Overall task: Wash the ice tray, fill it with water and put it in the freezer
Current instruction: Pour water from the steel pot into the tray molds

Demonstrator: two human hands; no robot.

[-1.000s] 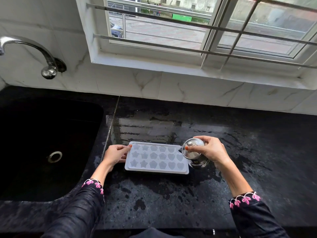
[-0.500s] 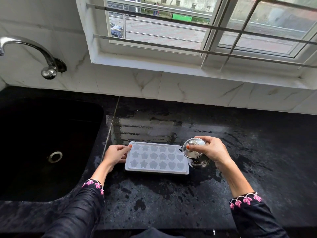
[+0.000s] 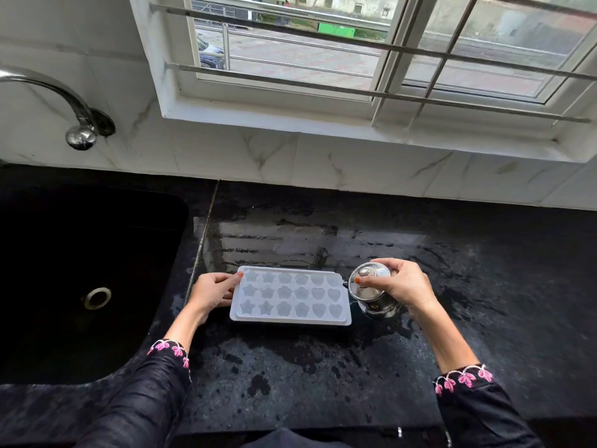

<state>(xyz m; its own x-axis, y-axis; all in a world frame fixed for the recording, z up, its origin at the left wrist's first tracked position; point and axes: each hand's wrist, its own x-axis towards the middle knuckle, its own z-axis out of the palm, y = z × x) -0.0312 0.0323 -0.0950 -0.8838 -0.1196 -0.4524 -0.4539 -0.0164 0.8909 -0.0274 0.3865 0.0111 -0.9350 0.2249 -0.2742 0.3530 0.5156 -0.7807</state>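
Right hand (image 3: 399,287) still grips steel kettle (image 3: 371,294); left hand (image 3: 211,294) still pinches tray (image 3: 290,297).

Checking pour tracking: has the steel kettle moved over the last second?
No. The steel kettle sits at the ice tray's right end, as before.

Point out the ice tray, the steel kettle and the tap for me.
ice tray (image 3: 290,297), head view, on the middle row of moulds.
steel kettle (image 3: 368,282), head view, on its domed lid.
tap (image 3: 48,88), head view, on the curved spout.
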